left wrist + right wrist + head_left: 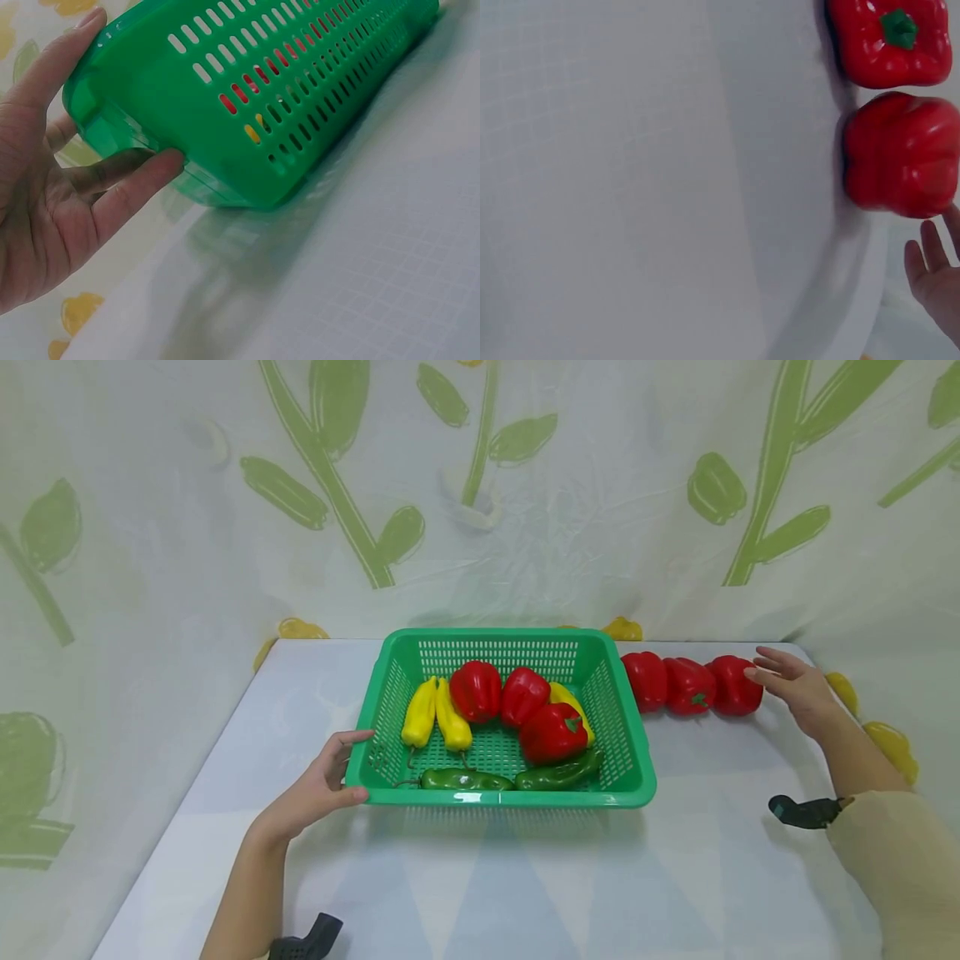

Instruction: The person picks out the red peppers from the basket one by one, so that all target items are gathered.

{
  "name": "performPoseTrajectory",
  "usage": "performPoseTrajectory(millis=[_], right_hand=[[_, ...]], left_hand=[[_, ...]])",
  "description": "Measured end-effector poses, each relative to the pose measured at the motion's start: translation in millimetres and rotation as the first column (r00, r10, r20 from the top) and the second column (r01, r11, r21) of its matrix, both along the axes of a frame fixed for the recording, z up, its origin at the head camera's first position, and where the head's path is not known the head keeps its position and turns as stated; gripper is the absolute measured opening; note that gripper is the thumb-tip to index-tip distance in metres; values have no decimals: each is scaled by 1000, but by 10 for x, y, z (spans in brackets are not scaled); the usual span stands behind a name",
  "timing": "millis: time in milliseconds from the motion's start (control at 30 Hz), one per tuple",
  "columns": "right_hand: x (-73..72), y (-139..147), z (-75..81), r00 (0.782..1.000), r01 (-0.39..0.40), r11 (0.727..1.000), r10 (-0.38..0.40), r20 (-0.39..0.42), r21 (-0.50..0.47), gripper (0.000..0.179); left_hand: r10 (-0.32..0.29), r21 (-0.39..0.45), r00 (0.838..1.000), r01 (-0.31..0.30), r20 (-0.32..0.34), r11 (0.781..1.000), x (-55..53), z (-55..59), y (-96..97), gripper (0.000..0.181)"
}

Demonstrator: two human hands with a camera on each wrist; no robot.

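Observation:
A green plastic basket (495, 798) holds three red bell peppers (553, 733), three long yellow peppers (419, 713) and two long green peppers (465, 779). My left hand (318, 785) rests against the basket's left end, its thumb at the front corner and a finger on the rim. In the left wrist view, other fingers touch the end wall lower down. Right of the basket, three more red bell peppers stand in a row. My right hand (802, 693) is at the rightmost red bell pepper (735, 685), fingers loosely spread beside it; contact is hard to tell.
All of this sits on a white table (720, 843) with pale blue triangles. The leftmost pepper of the row (643, 681) stands close against the basket's right wall. A white curtain (570, 543) with green leaf prints hangs around the table's back and sides.

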State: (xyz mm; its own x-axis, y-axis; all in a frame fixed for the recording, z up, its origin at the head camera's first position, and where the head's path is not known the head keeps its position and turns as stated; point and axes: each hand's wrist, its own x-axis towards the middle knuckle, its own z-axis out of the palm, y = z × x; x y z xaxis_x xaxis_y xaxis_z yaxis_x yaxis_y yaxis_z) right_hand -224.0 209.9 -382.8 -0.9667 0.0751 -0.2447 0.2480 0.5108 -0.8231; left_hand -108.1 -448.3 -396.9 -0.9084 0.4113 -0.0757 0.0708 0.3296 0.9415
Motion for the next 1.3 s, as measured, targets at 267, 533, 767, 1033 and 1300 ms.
performPoseTrajectory(millis=[267,533,767,1033,1300], right_hand=[[-3,-136,140,998,5,1000,-3,-58,25,80],[53,-292,294,993,-8,1000,10,-115,18,71],[97,-445,423,990,-55,997,60,-129,46,73],[191,-635,573,983,-95,990,109,-149,102,72],[288,-921,680,958,-164,980,186,-216,114,72]], left_hand=[[3,21,1000,-3,14,1000,-18,-24,-23,72],[-1,14,1000,1,8,1000,-21,-20,-16,73],[-6,11,1000,6,-8,1000,-6,1,-2,72],[-28,34,999,29,-18,999,-1,-16,-7,71],[-13,34,1000,14,-7,999,-5,-9,-15,71]])
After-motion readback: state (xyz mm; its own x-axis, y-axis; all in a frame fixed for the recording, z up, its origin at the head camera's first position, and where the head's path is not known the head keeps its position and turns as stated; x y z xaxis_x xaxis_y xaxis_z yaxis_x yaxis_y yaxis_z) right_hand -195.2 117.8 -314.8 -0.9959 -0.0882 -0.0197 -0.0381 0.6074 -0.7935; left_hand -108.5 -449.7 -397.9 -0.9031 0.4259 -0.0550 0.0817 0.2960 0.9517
